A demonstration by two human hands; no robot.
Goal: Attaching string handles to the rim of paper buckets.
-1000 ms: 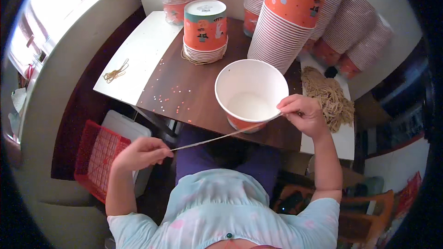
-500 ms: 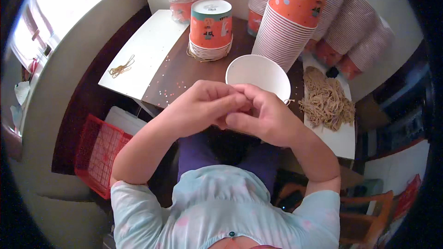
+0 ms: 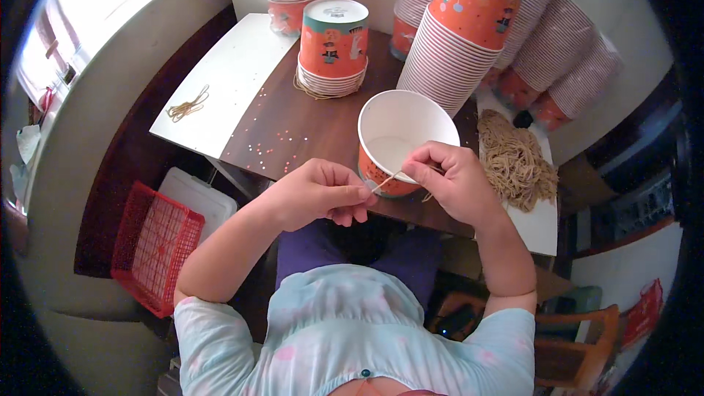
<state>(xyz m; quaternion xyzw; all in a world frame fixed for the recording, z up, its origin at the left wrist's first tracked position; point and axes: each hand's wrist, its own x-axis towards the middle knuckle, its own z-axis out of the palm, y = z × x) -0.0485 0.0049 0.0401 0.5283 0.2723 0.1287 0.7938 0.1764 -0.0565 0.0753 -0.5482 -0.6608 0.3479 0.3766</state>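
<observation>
A short length of pale cord point(image 3: 387, 180), drawn nearly straight between two hands, lies in front of the near side of a paper bucket point(image 3: 372, 163) and slants from near left to far right. The left hand point(image 3: 330, 192) has its thumb and forefinger brought together on the cord's left part, the other fingers loosely curled beneath; its forearm runs in from the near left, elbow bent outward. The right hand point(image 3: 449, 177) pinches the cord between thumb and forefinger, its remaining fingers folded toward the palm, the wrist bent to the left and the forearm rising from the near right. A loose end hangs below the right hand. The bucket, white inside and orange outside, stands mouth upward near the front edge of a brown table point(image 3: 323, 128), partly hidden by the right hand. Just beyond it to the right rises a tall stack of upturned buckets point(image 3: 456, 55); farther left stands a shorter upturned stack point(image 3: 334, 45) with cord around its base. A heap of cord point(image 3: 513, 161) lies at the right, a small bundle of cord point(image 3: 188, 105) at the far left. Below the table's left side sits a red basket point(image 3: 126, 231)
</observation>
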